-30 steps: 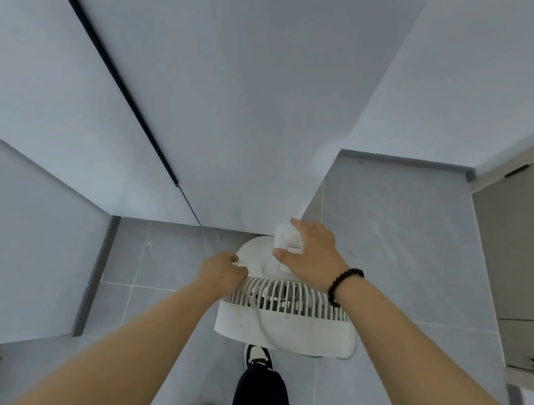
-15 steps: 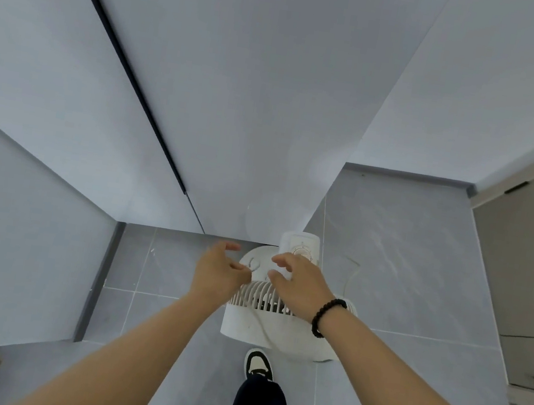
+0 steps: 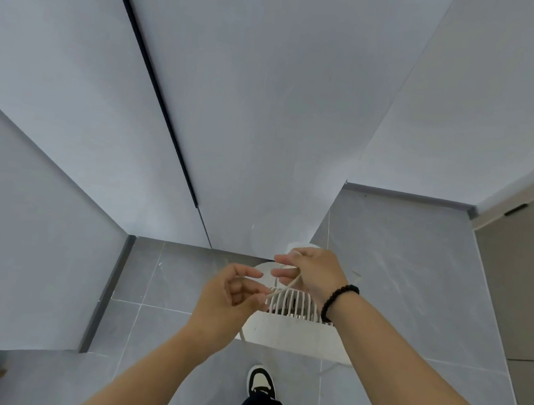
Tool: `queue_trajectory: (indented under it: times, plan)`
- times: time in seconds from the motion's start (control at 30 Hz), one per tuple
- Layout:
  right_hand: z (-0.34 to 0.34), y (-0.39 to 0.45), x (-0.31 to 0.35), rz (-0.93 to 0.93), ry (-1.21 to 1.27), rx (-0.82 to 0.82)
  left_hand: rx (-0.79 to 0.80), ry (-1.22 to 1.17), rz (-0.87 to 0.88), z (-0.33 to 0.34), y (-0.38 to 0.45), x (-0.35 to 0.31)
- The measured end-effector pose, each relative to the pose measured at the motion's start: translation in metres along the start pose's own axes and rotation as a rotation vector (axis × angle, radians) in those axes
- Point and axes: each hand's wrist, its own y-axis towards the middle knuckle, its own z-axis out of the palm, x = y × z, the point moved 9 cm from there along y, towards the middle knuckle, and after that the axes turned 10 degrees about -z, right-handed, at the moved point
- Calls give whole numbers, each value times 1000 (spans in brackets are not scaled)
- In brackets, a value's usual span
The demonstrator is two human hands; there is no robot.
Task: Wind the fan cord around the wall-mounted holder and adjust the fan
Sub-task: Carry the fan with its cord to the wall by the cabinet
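Note:
A white fan (image 3: pixel 290 336) with a slatted grille hangs on the pale wall, seen from above. A thin white cord (image 3: pixel 284 289) runs taut from my left hand (image 3: pixel 231 295) up to my right hand (image 3: pixel 312 273). My left hand pinches the cord's lower end just left of the grille. My right hand, with a black bead bracelet at the wrist, grips the cord over the fan's back, in front of a white mount (image 3: pixel 302 246) on the wall. More cord (image 3: pixel 329 367) hangs below the fan.
A grey tiled floor (image 3: pixel 403 275) lies far below. My black-and-white shoe (image 3: pixel 261 382) and dark trouser leg are under the fan. A beige cabinet door (image 3: pixel 529 293) stands at the right. A dark vertical seam (image 3: pixel 157 89) runs down the wall.
Both hands have left the fan's body and lifted a length of cord, which is now stretched between them. The view has tilted slightly.

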Motion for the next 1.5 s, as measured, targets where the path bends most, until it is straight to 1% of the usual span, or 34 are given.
queue_trajectory:
  times: [0.1, 0.2, 0.27, 0.37, 0.43, 0.5, 0.57, 0.6, 0.63, 0.7, 0.8, 0.87, 0.93, 1.0, 1.07, 1.1, 1.13, 1.2, 1.27, 1.33, 1.37, 1.43, 1.5]
  plan:
    - [-1, -9, 22, -131, -108, 20, -31, 99, 70, 0, 0, -4]
    - [-2, -21, 45, -273, -145, 45, -63, 246, 114, 3, 3, -10]
    - [-1, -30, 61, -381, -157, 84, -109, 341, 145, 3, 7, -14]
    - [5, -46, 84, -534, -181, 161, -183, 402, 168, 2, 16, -19]
    - [8, -54, 94, -579, -107, 231, -199, 431, 190, 3, 25, -23]
    - [9, -59, 99, -572, 35, 301, -179, 512, 269, 9, 33, -31]
    - [6, -63, 104, -548, 264, 359, -83, 544, 257, 15, 43, -27]
    - [3, -64, 107, -531, 403, 368, -13, 552, 194, 19, 47, -19]
    - [-2, -63, 108, -507, 530, 355, 51, 563, 129, 22, 51, -9]
    - [-16, -60, 107, -468, 700, 278, 175, 599, 26, 28, 50, 4]
    - [-39, -51, 93, -434, 819, 91, 278, 604, -25, 32, 46, 6]
    - [-53, -44, 78, -402, 823, -32, 287, 546, -46, 26, 49, -1]
    - [-61, -42, 67, -395, 726, -105, 263, 572, -31, 19, 50, -14]
    - [-65, -42, 62, -419, 570, -125, 247, 630, -2, 16, 46, -23]
    - [-66, -42, 63, -450, 337, -138, 246, 612, 37, 17, 40, -34]
    - [-66, -42, 64, -462, 197, -147, 248, 568, 53, 16, 35, -40]
    - [-64, -43, 67, -473, 61, -151, 249, 515, 72, 15, 31, -47]
    - [-55, -45, 69, -490, -166, -105, 212, 388, 92, 11, 27, -58]
    - [-42, -46, 65, -475, -322, -20, 140, 220, 96, 8, 22, -69]
    - [-29, -47, 60, -438, -432, 52, 92, -32, 61, 5, 20, -77]
    - [-22, -46, 56, -413, -463, 87, 98, -164, 34, 7, 18, -81]
    - [-4, -44, 53, -383, -483, 164, 189, -357, -4, 19, 10, -92]
    - [18, -45, 55, -421, -528, 248, 292, -411, -1, 35, 0, -104]
